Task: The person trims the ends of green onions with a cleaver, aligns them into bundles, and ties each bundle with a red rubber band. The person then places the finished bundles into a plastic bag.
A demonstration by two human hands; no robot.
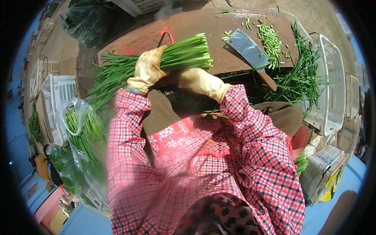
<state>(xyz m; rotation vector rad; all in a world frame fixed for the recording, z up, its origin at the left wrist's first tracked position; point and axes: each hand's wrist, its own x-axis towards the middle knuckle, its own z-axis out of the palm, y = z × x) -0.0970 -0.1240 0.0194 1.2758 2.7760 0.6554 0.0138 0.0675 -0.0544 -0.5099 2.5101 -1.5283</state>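
My left hand (149, 69), in a pale yellow rubber glove, grips a bundle of garlic chives (188, 54) lying across a reddish-brown board (188, 25). The evenly trimmed stem ends point right, and the leaves trail off the board's left side. Just below the stem ends is my right hand (204, 82), gloved alike, near the board's front edge. Its fingers are turned away, so whether they hold anything is hidden. To the right rests a cleaver (248, 48) with a wooden handle jutting over the front edge. Short cut stem pieces (268, 41) are heaped beside the blade.
Loose green leaves (304, 76) hang over the board's right end, beside a white plastic crate (335, 88). A clear bag of chives (85, 138) stands at my left, near another white crate (60, 97). Red ties (168, 32) lie on the board. A plastic bag (85, 25) is at far left.
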